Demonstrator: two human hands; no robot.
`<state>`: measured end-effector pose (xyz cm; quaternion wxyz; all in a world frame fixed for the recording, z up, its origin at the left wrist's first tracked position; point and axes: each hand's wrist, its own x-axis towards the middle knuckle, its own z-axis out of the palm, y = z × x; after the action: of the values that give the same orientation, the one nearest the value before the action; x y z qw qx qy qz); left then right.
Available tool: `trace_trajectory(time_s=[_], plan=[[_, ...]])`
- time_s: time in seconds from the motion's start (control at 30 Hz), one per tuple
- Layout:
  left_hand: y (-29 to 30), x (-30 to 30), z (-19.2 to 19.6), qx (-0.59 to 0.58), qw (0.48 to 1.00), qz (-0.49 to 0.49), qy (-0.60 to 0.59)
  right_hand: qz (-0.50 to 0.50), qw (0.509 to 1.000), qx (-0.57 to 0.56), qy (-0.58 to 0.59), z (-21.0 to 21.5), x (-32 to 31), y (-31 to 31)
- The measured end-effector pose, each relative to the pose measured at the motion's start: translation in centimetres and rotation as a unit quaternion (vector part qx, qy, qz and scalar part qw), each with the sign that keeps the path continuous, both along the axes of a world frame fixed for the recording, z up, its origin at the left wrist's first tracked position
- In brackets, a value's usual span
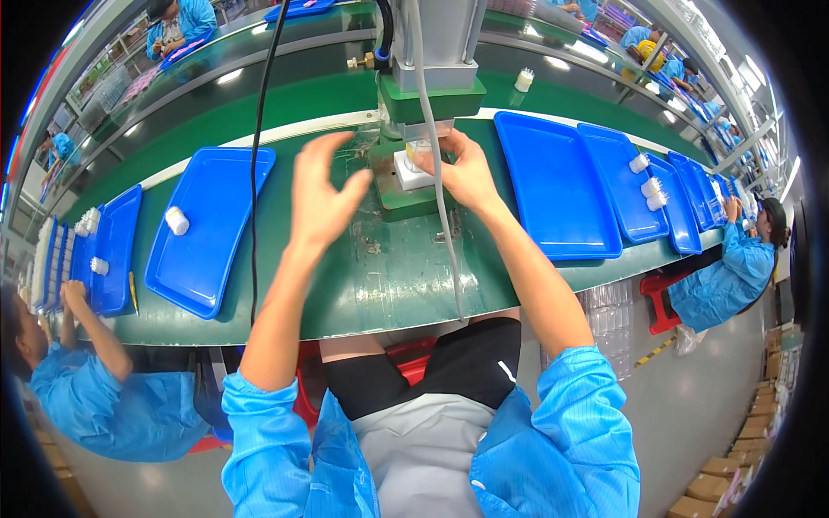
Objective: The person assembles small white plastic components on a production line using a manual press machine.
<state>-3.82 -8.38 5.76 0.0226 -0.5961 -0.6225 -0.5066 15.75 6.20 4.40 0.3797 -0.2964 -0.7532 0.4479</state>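
Part (415, 148) rests on a block (410, 179) near the desk's (389, 298) far edge, likely for alignment beneath the press (456, 105); right hand (471, 175) at it, grip unclear; left hand (322, 198) spread, empty.

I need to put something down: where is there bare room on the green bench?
The green bench is bare near its front edge, between your forearms, with a grey cable to the right. The large blue tray just right of your right hand also looks bare inside. It's crowded under the press, where that hand sits close beside the white block.
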Motion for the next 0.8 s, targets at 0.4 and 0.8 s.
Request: trace_trajectory(time_s=[0.4,0.8], plan=[[8.0,3.5,-3.2,-0.106,0.94,-0.176,-0.274,0.049,0.998,0.01,0.032,2.1,4.9,3.0],[7.3,5.2,-4.3,-0.03,0.948,-0.148,-0.281,-0.229,0.962,0.111,-0.101,2.6,4.7,18.1]])
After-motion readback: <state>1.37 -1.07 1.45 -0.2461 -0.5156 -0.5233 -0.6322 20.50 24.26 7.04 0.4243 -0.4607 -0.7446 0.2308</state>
